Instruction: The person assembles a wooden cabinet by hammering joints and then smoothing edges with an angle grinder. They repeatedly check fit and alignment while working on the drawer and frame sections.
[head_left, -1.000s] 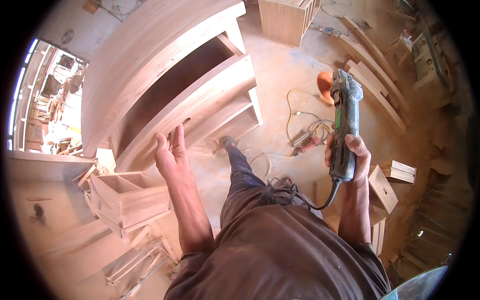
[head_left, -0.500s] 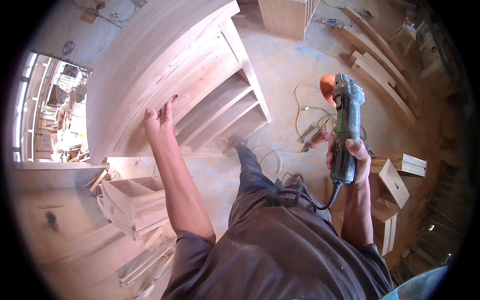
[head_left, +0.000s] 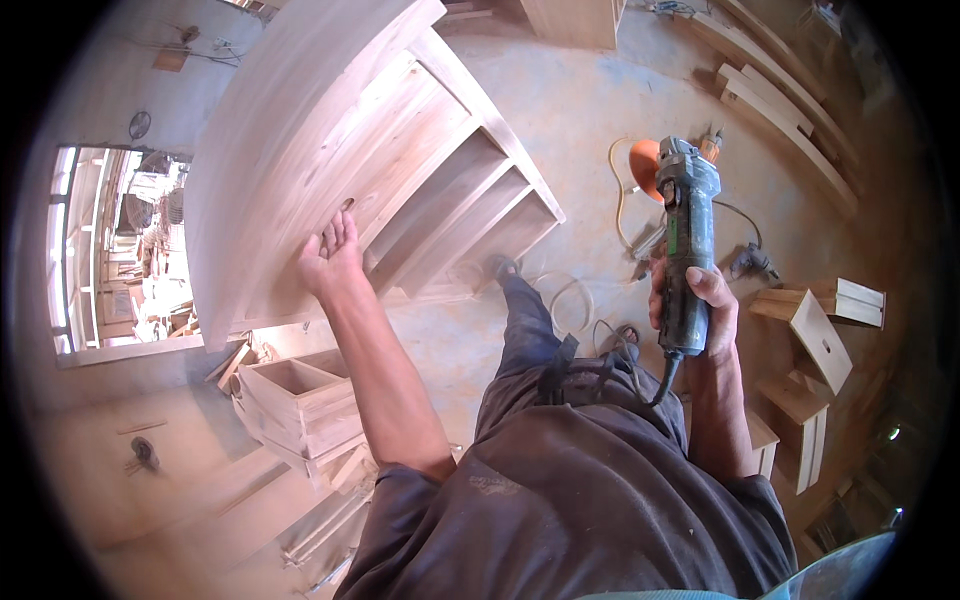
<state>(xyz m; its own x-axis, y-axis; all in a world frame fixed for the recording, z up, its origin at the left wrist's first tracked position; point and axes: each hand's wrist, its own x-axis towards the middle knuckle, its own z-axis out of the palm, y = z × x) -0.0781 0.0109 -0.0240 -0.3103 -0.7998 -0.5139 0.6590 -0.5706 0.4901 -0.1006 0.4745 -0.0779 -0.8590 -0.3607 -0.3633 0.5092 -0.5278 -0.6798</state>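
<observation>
Centrally, seen from above, a person in a dark shirt holds a power tool [head_left: 690,230] upright in the right hand [head_left: 715,310]. The thumb lies across the near face of its dark body and the fingers wrap the left side, gripping the lower half. Beyond the fingers, at the upper end, an orange disc [head_left: 645,168] juts out to the left. A cord [head_left: 663,385] leaves the lower end and curves toward the waist.

The left hand [head_left: 333,262] is empty, its fingers slightly curled and loosely parted, the thumb apart. Its fingertips are just below an oval hole [head_left: 348,204] in a pale wooden drawer front [head_left: 405,140]; whether they touch the wood, I cannot tell.

That front belongs to a large chest [head_left: 280,150], whose right edge slants well apart from the tool. A wide stretch of floor [head_left: 560,110] lies between them. Right of the tool are loose wooden boxes [head_left: 822,345]; planks [head_left: 785,120] lie farther off, upper right.
</observation>
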